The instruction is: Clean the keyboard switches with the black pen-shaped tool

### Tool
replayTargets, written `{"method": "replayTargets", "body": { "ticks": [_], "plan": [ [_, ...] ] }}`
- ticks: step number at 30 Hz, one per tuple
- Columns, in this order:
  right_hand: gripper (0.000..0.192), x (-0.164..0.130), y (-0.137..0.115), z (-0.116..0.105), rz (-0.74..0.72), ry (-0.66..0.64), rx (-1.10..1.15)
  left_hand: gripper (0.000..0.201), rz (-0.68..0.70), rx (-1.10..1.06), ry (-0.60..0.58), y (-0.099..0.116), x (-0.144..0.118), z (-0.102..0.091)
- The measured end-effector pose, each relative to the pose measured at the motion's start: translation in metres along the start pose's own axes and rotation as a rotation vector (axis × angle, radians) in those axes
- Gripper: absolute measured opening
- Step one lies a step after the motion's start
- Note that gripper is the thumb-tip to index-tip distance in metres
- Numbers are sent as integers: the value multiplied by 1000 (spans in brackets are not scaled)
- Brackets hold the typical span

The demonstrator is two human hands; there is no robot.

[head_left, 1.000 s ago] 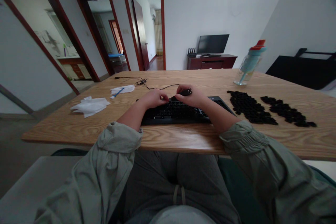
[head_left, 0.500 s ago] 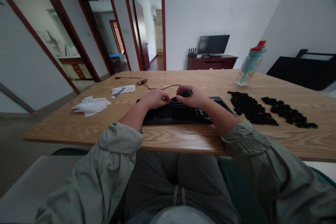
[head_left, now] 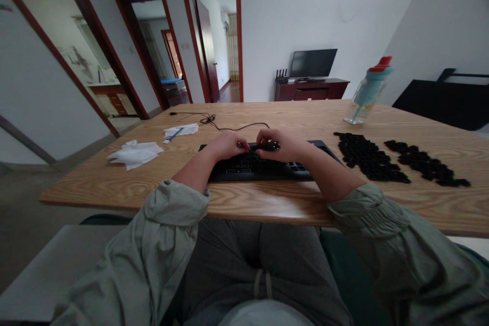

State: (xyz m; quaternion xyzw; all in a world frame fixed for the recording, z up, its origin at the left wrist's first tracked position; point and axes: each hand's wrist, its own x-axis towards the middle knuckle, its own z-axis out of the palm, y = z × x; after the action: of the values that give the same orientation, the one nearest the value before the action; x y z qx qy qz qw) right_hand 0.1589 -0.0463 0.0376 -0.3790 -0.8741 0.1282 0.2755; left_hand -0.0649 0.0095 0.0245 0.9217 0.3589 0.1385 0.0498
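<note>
A black keyboard (head_left: pixel 252 170) lies near the front edge of the table, with both hands over its far side. In my right hand (head_left: pixel 284 143) is a black-handled tool (head_left: pixel 270 146), shaped like a screwdriver. Its handle lies almost level and its tip points left, toward the other hand; the tip itself is hard to see. My left hand (head_left: pixel 228 144) is closed, thumb and fingers together just above the keys. A small dark bit shows at those fingers, too small to name. The keyboard's cable (head_left: pixel 244 127) runs off behind it to the left.
Two groups of small black pieces, like keycaps (head_left: pixel 369 158), lie to the right. Behind them stands a clear bottle (head_left: pixel 364 94) with a red and teal lid. Crumpled white tissues (head_left: pixel 135 155) and a blue stick, brush-like (head_left: pixel 174 135), lie to the left on the wooden table (head_left: pixel 91 183).
The tool's handle has tipped down to nearly level in my right hand. My left hand stays almost where it was. The whole view has shifted slightly.
</note>
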Motion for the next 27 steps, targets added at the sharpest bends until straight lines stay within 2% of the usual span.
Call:
{"method": "replayTargets", "body": {
  "ticks": [3, 9, 15, 18, 23, 27],
  "plan": [
    [18, 0, 4, 2, 13, 28, 64, 20, -30, -13, 15, 1, -1, -1],
    [24, 7, 14, 3, 314, 134, 272, 21, -78, -72, 20, -2, 0, -2],
    [26, 12, 12, 4, 295, 219, 318, 18, -57, -105, 23, -2, 4, 4],
    [26, 11, 12, 4, 299, 201, 346, 17, -76, -91, 35, 1, 2, 3],
    [28, 12, 14, 2, 272, 153, 368, 34, -76, -85, 213, 6, 5, 0],
    [28, 21, 21, 1, 175, 141, 389, 32, -19, -69, 185, 9, 19, 3]
  ]
}}
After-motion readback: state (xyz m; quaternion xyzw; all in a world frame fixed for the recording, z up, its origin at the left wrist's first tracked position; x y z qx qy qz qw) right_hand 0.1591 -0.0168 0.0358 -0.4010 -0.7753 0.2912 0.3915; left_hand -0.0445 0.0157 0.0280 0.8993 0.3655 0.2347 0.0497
